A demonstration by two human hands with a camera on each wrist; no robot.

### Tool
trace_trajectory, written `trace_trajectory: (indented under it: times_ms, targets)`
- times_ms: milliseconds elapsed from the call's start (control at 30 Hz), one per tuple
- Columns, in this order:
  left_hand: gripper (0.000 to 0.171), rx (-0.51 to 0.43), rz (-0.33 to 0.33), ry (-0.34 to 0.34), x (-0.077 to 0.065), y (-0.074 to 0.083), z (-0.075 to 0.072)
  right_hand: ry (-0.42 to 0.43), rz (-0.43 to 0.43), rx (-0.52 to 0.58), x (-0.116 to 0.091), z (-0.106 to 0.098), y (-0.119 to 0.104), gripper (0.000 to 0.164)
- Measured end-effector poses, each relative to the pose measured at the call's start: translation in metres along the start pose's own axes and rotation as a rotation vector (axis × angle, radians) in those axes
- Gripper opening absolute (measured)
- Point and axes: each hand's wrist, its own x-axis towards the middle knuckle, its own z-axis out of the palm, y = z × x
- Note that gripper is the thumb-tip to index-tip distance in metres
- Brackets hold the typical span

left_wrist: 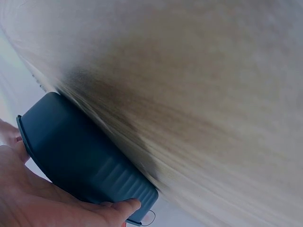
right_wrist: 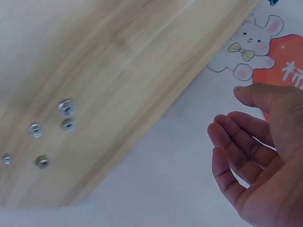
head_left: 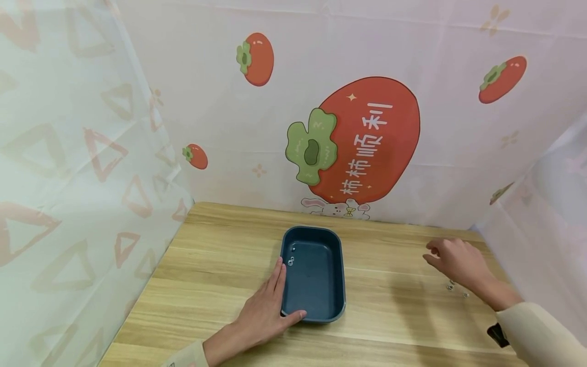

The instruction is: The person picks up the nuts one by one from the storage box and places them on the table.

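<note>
A dark blue rectangular tray (head_left: 314, 275) stands on the wooden table, with a few small metal pieces (head_left: 291, 262) inside near its left wall. My left hand (head_left: 263, 311) holds the tray by its near left corner, fingers along the left side and thumb over the near rim. The left wrist view shows the tray's ribbed outer wall (left_wrist: 102, 170) beside that hand. Above the right part of the table is my right hand (head_left: 460, 262), fingers loosely curled, the palm (right_wrist: 265, 189) holding nothing. Several small metal nuts (right_wrist: 42, 161) lie scattered on the table near it.
The wooden table (head_left: 220, 255) runs back to a white curtain (head_left: 220, 102) printed with persimmons and a rabbit. Curtains also hang at the left (head_left: 69, 153) and right. A dark object (head_left: 497, 335) shows at the right sleeve.
</note>
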Motion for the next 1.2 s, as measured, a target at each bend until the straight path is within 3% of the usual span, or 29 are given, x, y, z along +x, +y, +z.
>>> trace_trajectory:
  times_ms: [200,700,1200]
  targets:
    - [0.113,0.003,0.001,-0.001,0.000,0.000,0.000,0.014,-0.055,0.005,0.019,-0.008,-0.026,0.015]
    - [0.114,0.001,0.004,-0.014,0.000,-0.001,0.000,0.047,-0.200,0.035,0.056,-0.007,-0.091,0.016]
    - [0.114,0.002,0.008,-0.003,0.000,-0.001,0.001,0.022,-0.261,0.114,0.091,0.001,-0.137,0.021]
